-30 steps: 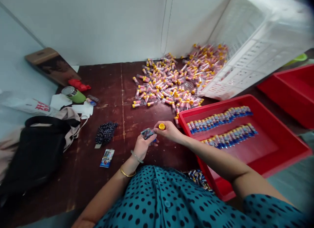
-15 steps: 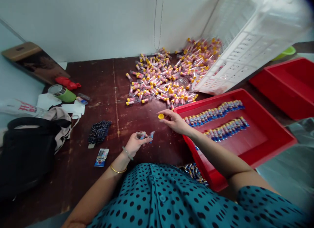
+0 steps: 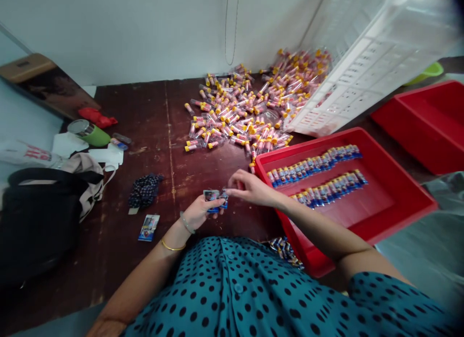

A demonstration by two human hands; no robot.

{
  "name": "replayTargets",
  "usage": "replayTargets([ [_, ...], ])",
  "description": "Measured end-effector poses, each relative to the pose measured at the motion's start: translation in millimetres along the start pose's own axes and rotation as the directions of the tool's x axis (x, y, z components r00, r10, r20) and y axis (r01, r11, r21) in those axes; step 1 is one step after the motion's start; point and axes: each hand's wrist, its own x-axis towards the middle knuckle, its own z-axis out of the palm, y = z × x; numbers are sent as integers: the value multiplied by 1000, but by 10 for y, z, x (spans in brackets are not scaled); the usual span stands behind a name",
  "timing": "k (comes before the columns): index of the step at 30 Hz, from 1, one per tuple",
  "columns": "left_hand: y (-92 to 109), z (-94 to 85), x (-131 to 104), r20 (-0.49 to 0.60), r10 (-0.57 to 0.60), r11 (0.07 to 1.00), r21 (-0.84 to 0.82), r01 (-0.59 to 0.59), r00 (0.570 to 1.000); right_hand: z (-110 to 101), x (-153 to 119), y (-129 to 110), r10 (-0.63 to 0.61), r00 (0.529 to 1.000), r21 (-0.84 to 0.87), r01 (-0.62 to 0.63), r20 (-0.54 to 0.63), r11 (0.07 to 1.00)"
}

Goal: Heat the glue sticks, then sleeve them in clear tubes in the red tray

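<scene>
My left hand (image 3: 198,212) is closed around small blue printed wrappers (image 3: 210,196), its thumb pressed across them. One narrow wrapper (image 3: 224,200) sticks up apart at the right side of the grip. At that wrapper's top edge, the pinched fingertips of my right hand (image 3: 250,188) touch or almost touch it; what lies between them is too small to make out. Behind both hands is a heap of clear tubes with yellow caps (image 3: 232,114) and pink contents. To the right, a red tray (image 3: 380,209) holds two rows of wrapped tubes (image 3: 315,165).
A blue packet (image 3: 148,227) and a dark patterned cloth (image 3: 145,191) lie left of my hands. Farther left are a black bag (image 3: 36,226) and a green cup (image 3: 90,133). A white crate (image 3: 348,80) leans behind the tray; another red tray (image 3: 427,124) stands right.
My right hand has moved left and down to the wrapper in my left hand. The yellow cap at its fingertips no longer shows. The left hand's wrappers now face up more plainly.
</scene>
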Motion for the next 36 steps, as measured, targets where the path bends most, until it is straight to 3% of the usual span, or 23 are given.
replayTargets([
  [2, 3, 19, -3, 23, 7, 999, 46, -8, 1000, 24, 28, 102, 30, 999, 37, -29, -25, 999],
  [4, 8, 16, -17, 44, 3, 997, 78, -6, 999, -49, 63, 206, 117, 979, 97, -102, -165, 990],
  [6, 11, -11, -37, 57, -10, 997, 72, 6, 998, -180, 78, 263, 202, 953, 171, -166, -227, 971],
  [10, 12, -72, -63, 94, -39, 999, 18, 37, 995, -333, 46, 160, 258, 962, 423, -199, -87, 884],
  [13, 20, -64, -67, 145, -36, 999, 14, 34, 989, -292, 48, 23, 255, 962, 608, -146, -96, 780],
  [15, 28, -38, -70, 151, -31, 999, 33, 27, 988, -249, 69, -28, 219, 968, 578, -108, -124, 809],
  [18, 31, -3, -76, 128, -6, 999, 55, -1, 992, -182, 67, -60, 103, 986, 295, -60, -132, 954],
  [20, 20, 9, -72, 121, 13, 998, 67, -21, 993, -113, 20, -87, 33, 998, 113, -26, -60, 993],
  [22, -1, 14, -62, 90, 43, 997, 67, -49, 995, -28, -47, -126, -21, 999, 42, 19, 48, 999],
  [25, -37, 22, -49, 5, 93, 996, -2, -93, 996, 66, -115, -154, -81, 983, 36, 76, 164, 996],
  [27, -53, 29, -53, -8, 87, 996, -35, -87, 996, 66, -107, -117, -44, 978, 65, 31, 202, 997],
  [31, -67, 28, -71, 32, 74, 997, -13, -74, 997, -85, -25, 46, 191, 979, 203, -203, 78, 958],
  [33, -76, 12, -66, -2, 82, 995, -54, -82, 997, -188, -8, 103, 249, 968, 258, -245, 17, 934],
  [36, -92, -17, -39, -70, 90, 987, -127, -99, 993, -288, -19, 107, 245, 969, 415, -235, 30, 879],
])
